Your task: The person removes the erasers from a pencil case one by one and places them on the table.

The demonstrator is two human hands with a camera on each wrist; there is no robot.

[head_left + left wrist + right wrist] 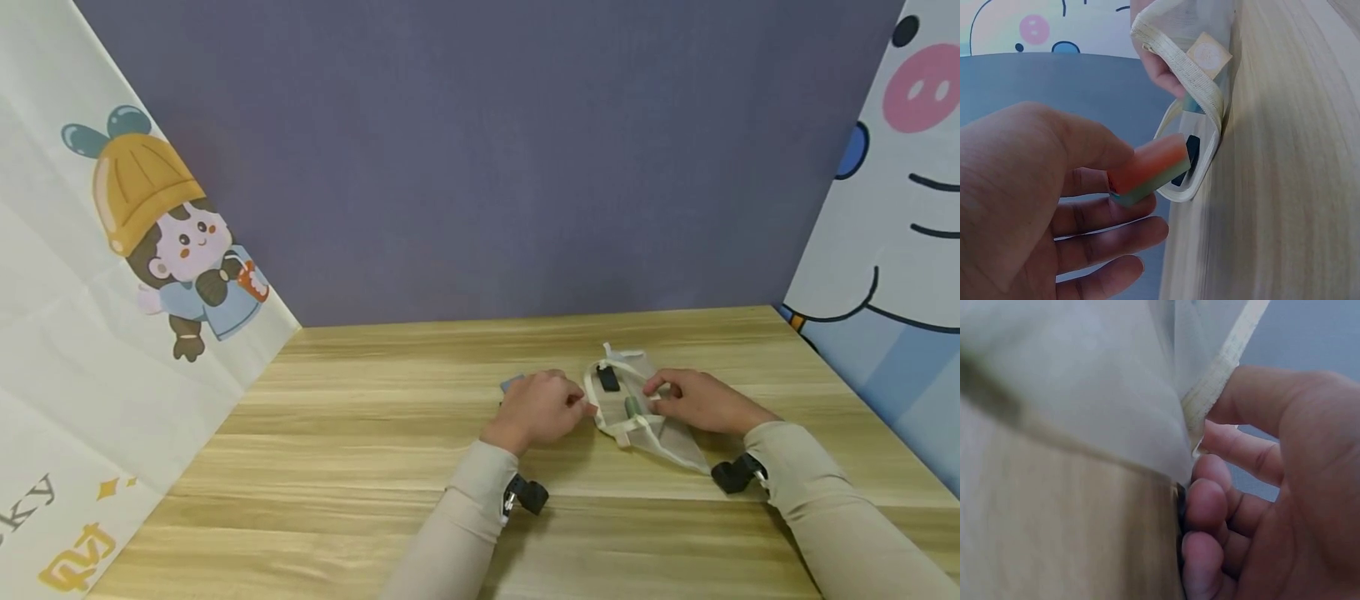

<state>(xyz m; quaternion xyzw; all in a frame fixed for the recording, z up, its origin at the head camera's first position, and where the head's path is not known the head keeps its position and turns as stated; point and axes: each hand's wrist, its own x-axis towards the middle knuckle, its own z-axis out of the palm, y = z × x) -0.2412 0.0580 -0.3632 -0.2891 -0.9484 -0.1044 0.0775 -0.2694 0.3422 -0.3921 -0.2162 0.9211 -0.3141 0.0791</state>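
Note:
My left hand (pixel 542 406) pinches a small red-and-green block (pixel 1150 167) between thumb and index finger, the other fingers spread below it. The block is held right at the mouth of a translucent mesh pouch (pixel 678 442) with a cream zipper edge (pixel 1175 62). My right hand (pixel 701 401) grips the pouch's edge, with thumb and fingertips at the cream band (pixel 1213 387). Within the pouch's opening lie a black piece (pixel 608 379) and a green piece (pixel 632 407). A pale wooden square (pixel 1210 54) shows there too in the left wrist view.
Part of a blue-grey flat item (pixel 512 382) shows just behind the left hand on the wood-grain table (pixel 360 433). A grey panel (pixel 480 167) stands along the back edge, with printed cartoon sheets (pixel 45 250) on both sides. Black cameras (pixel 531 495) are strapped to the wrists.

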